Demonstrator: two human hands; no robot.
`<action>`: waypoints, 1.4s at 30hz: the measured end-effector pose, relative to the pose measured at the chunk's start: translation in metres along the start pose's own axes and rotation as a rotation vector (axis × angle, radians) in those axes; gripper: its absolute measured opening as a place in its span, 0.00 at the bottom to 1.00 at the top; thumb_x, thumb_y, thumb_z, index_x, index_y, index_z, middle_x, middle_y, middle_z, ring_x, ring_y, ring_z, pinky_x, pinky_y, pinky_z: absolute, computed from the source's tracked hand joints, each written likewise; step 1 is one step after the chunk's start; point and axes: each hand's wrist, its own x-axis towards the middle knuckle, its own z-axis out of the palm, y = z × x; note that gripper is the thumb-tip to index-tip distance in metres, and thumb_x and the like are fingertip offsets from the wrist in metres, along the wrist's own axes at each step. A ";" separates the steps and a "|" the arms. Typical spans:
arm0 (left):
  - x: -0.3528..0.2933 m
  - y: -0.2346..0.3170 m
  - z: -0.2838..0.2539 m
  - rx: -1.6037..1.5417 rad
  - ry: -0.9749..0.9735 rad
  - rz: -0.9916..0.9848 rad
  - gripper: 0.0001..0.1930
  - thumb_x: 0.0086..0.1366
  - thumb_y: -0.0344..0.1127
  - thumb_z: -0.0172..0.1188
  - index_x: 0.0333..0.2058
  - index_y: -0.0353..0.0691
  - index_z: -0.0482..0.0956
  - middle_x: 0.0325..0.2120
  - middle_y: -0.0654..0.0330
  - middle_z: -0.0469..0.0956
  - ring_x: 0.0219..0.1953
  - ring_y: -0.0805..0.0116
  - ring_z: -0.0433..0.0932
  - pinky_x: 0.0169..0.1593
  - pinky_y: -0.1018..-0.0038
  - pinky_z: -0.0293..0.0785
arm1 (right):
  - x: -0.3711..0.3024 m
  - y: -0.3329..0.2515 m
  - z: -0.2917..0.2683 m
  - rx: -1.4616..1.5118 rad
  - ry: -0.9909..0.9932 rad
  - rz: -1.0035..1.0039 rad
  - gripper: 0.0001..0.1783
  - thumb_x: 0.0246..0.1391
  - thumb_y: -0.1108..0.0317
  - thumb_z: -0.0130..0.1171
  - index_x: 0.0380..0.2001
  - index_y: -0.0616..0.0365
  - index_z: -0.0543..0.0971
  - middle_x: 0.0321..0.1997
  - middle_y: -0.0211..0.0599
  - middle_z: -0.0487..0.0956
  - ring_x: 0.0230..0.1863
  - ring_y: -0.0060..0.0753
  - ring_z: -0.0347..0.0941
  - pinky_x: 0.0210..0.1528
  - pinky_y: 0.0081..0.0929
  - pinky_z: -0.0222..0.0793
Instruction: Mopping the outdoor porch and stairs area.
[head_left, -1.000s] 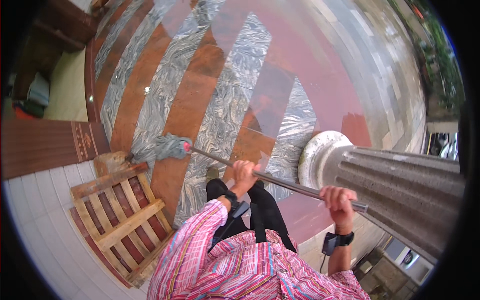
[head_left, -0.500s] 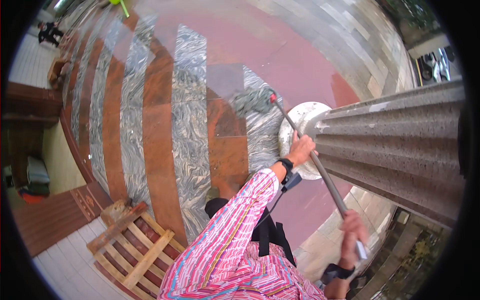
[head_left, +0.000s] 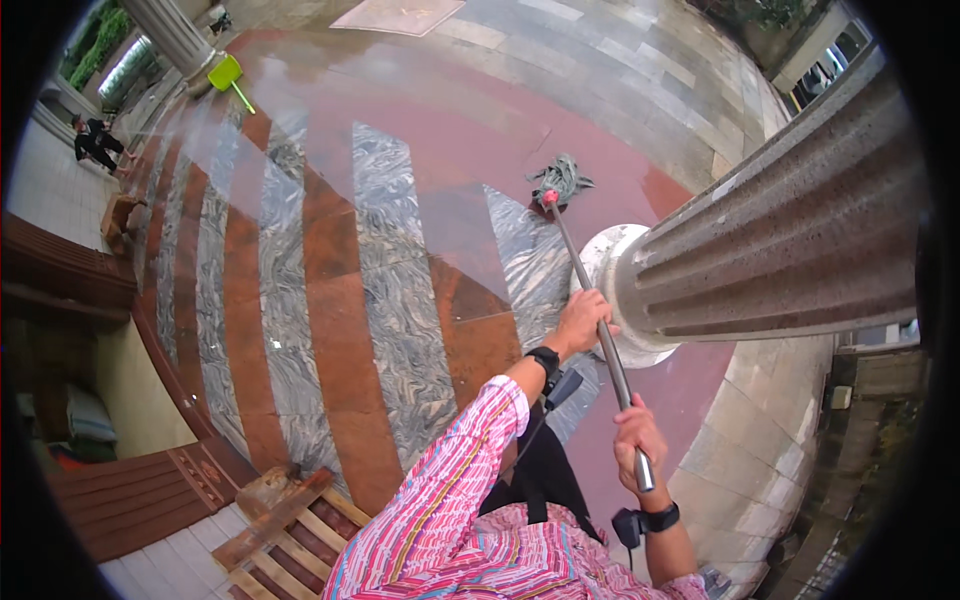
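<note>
Both my hands grip the metal pole of a string mop. My left hand (head_left: 583, 321) wraps round the pole partway down, beside the round column base. Closer to me, my right hand (head_left: 638, 442) is closed round the pole near its end, which sticks out below the fist. From there the mop handle (head_left: 580, 270) slants away to a red socket. The grey mop head (head_left: 563, 180) lies on the wet red floor, just past the tip of a marbled stripe. My wrists carry dark straps with small black devices.
A fluted stone column (head_left: 780, 220) on a white round base (head_left: 610, 255) stands close on the right. A wooden pallet (head_left: 290, 540) lies at lower left, by a wooden threshold (head_left: 150, 495). A green dustpan (head_left: 226, 75) and a seated person (head_left: 95, 140) are far left.
The mop head has swung right and away from me, off the marbled stripe onto the red floor. My right hand has come inward and up with the pole's end; the view has tilted up.
</note>
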 end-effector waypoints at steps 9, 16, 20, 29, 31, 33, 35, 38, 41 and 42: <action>-0.096 0.094 -0.002 0.093 -0.221 0.215 0.12 0.46 0.42 0.59 0.13 0.41 0.74 0.16 0.55 0.73 0.24 0.52 0.73 0.31 0.59 0.69 | -0.060 -0.138 -0.062 0.005 -0.154 0.264 0.10 0.42 0.67 0.59 0.14 0.52 0.68 0.23 0.33 0.77 0.36 0.38 0.77 0.58 0.53 0.60; -0.113 0.074 0.080 0.082 -0.593 0.173 0.08 0.41 0.38 0.59 0.15 0.40 0.77 0.17 0.54 0.75 0.26 0.51 0.76 0.30 0.58 0.70 | -0.072 -0.145 -0.130 0.187 -0.277 0.912 0.22 0.54 0.60 0.55 0.50 0.55 0.66 0.52 0.46 0.70 0.54 0.44 0.66 0.55 0.39 0.62; -0.083 0.060 0.088 -0.069 -0.606 0.264 0.06 0.40 0.37 0.59 0.16 0.41 0.76 0.15 0.52 0.75 0.24 0.49 0.76 0.27 0.58 0.69 | -0.040 -0.138 -0.168 0.459 -0.244 1.146 0.23 0.55 0.61 0.55 0.52 0.55 0.64 0.49 0.46 0.71 0.49 0.42 0.69 0.51 0.37 0.66; -0.018 0.035 0.073 -0.309 -0.857 0.359 0.08 0.39 0.36 0.58 0.16 0.37 0.77 0.17 0.48 0.75 0.24 0.45 0.75 0.29 0.57 0.71 | -0.015 -0.082 -0.187 0.221 -0.082 1.631 0.15 0.58 0.70 0.52 0.47 0.58 0.64 0.28 0.34 0.73 0.24 0.25 0.72 0.23 0.20 0.69; -0.016 0.011 0.058 -0.295 -0.995 0.453 0.08 0.39 0.36 0.59 0.15 0.37 0.78 0.17 0.48 0.76 0.24 0.46 0.76 0.30 0.57 0.71 | 0.010 -0.078 -0.164 0.266 -0.281 1.723 0.08 0.59 0.67 0.50 0.37 0.58 0.68 0.25 0.31 0.71 0.20 0.23 0.67 0.21 0.18 0.65; -0.010 -0.021 0.030 -0.284 -1.024 0.506 0.08 0.38 0.36 0.59 0.16 0.38 0.79 0.17 0.49 0.76 0.24 0.47 0.76 0.29 0.57 0.71 | 0.019 -0.066 -0.129 0.272 -0.278 1.694 0.07 0.59 0.66 0.50 0.37 0.58 0.69 0.24 0.30 0.71 0.20 0.23 0.66 0.21 0.19 0.64; -0.005 -0.065 0.004 -0.260 -1.009 0.477 0.08 0.37 0.36 0.59 0.16 0.39 0.79 0.16 0.50 0.76 0.24 0.48 0.77 0.28 0.57 0.72 | 0.018 -0.044 -0.080 0.276 -0.283 1.596 0.08 0.59 0.65 0.50 0.35 0.58 0.70 0.23 0.29 0.71 0.19 0.23 0.64 0.20 0.19 0.62; 0.048 -0.145 -0.039 -0.097 -0.979 0.512 0.07 0.35 0.37 0.60 0.16 0.41 0.79 0.16 0.53 0.76 0.24 0.51 0.78 0.27 0.59 0.73 | 0.043 -0.002 -0.014 0.290 -0.266 1.585 0.10 0.59 0.63 0.50 0.33 0.59 0.72 0.21 0.29 0.71 0.18 0.24 0.63 0.20 0.22 0.61; 0.121 -0.228 -0.088 0.128 -0.966 0.421 0.05 0.38 0.36 0.60 0.17 0.44 0.80 0.16 0.55 0.77 0.25 0.53 0.79 0.28 0.61 0.73 | 0.107 0.068 0.056 0.271 -0.162 1.622 0.09 0.59 0.63 0.48 0.29 0.57 0.70 0.17 0.29 0.70 0.16 0.22 0.68 0.21 0.23 0.67; 0.125 -0.276 -0.095 0.220 -0.789 0.383 0.04 0.40 0.35 0.58 0.17 0.44 0.80 0.17 0.54 0.77 0.25 0.54 0.79 0.28 0.62 0.72 | 0.131 0.099 0.076 0.273 -0.262 1.463 0.07 0.61 0.66 0.44 0.37 0.57 0.69 0.15 0.24 0.66 0.11 0.16 0.60 0.11 0.16 0.54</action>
